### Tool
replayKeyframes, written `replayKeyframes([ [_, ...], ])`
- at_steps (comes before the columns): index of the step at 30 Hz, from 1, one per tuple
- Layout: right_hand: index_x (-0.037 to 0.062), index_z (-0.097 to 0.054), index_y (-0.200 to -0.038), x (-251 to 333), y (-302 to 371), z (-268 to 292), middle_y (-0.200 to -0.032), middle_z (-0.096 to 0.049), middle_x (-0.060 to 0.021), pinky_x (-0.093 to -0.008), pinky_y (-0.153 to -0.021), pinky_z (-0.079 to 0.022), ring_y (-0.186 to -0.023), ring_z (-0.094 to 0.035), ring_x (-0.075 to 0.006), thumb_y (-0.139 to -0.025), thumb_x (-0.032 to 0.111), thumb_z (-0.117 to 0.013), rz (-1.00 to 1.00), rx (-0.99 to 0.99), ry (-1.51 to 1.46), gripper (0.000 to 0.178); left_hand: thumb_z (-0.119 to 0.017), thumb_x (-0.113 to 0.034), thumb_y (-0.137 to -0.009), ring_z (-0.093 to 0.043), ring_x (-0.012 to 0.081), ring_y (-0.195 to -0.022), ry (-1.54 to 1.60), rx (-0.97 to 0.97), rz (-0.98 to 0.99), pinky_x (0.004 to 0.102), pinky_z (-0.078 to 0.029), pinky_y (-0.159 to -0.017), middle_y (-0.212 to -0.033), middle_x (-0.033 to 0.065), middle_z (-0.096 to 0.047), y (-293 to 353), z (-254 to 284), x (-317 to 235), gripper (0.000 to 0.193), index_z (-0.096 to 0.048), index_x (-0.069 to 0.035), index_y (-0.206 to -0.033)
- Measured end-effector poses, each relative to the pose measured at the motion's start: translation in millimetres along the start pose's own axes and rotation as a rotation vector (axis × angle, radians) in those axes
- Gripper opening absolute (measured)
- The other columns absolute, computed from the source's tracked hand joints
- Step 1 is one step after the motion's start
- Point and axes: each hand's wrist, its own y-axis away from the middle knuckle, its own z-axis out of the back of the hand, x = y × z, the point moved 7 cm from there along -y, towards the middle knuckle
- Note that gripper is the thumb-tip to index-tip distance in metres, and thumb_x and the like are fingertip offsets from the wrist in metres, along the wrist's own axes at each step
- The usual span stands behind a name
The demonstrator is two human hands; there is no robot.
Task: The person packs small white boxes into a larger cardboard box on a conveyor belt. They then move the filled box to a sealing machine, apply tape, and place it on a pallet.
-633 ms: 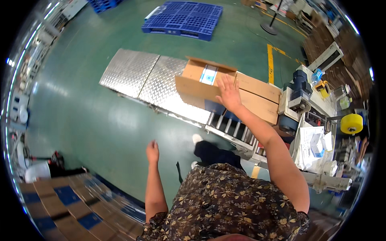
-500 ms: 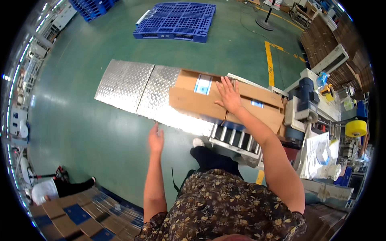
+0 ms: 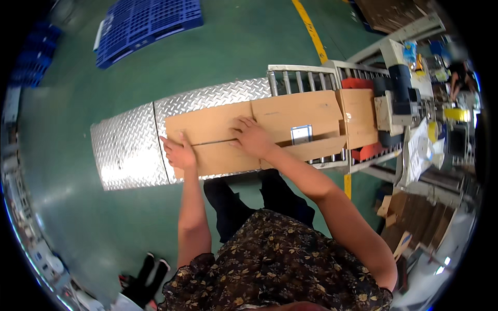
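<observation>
A cardboard box point(image 3: 207, 158) lies on the diamond-plate metal table point(image 3: 127, 147), its top flaps folded down with a seam between them. My left hand point(image 3: 179, 154) rests at the left end of this box, fingers spread. Flat on top near its right end lies my right hand point(image 3: 253, 138), fingers apart and slightly bent. Against that end stands a second cardboard box point(image 3: 295, 111), which has a gap between its flaps and a white-and-blue label point(image 3: 301, 134). Neither hand grips anything.
To the right, a roller conveyor point(image 3: 298, 81) leads to a machine with a dark motor point(image 3: 399, 83), where another carton point(image 3: 360, 118) sits. A blue pallet point(image 3: 150, 26) lies on the floor beyond the table. Another person's legs point(image 3: 148, 280) show at lower left.
My left hand has moved from the air onto the left box's end. The boxes have shifted left along the metal table, with my right hand on top. The view has turned.
</observation>
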Motion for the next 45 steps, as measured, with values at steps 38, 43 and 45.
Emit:
replayKeyframes([
  [38, 0.0013, -0.061, -0.113, 66, 168, 51, -0.122, -0.058, -0.0149, -0.0463, -0.104, -0.044, -0.118, -0.056, -0.0325, -0.083, 0.007, -0.061, -0.28, -0.27, -0.065, 0.03, -0.075, -0.051, -0.077, -0.053, 0.0276, -0.117, 0.049, 0.594, -1.621, 0.0483, -0.034, -0.107, -0.123, 0.0095, -0.06, 39, -9, -30, 0.07, -0.058, -0.014, -0.134],
  [43, 0.0052, -0.058, -0.114, -68, 421, -116, -0.106, -0.06, -0.0079, -0.0354, -0.081, -0.049, -0.097, -0.057, -0.0211, -0.1, 0.024, -0.051, -1.523, -0.709, -0.519, 0.024, -0.061, -0.023, -0.09, -0.05, 0.0377, -0.123, 0.102, 0.047, -0.958, 0.0513, -0.032, -0.109, -0.13, 0.0214, -0.055, -31, -9, -3, 0.049, -0.056, -0.001, -0.133],
  [45, 0.0088, -0.062, -0.114, -45, 388, -214, -0.103, -0.068, -0.0105, -0.0419, -0.076, -0.053, -0.095, -0.06, -0.0224, -0.099, 0.04, -0.053, -1.914, -0.678, -1.431, 0.036, -0.049, -0.027, -0.102, -0.05, 0.039, -0.123, 0.276, -0.169, -0.525, 0.044, -0.039, -0.107, -0.133, 0.0234, -0.053, -78, -12, 43, 0.047, -0.051, 0.007, -0.135],
])
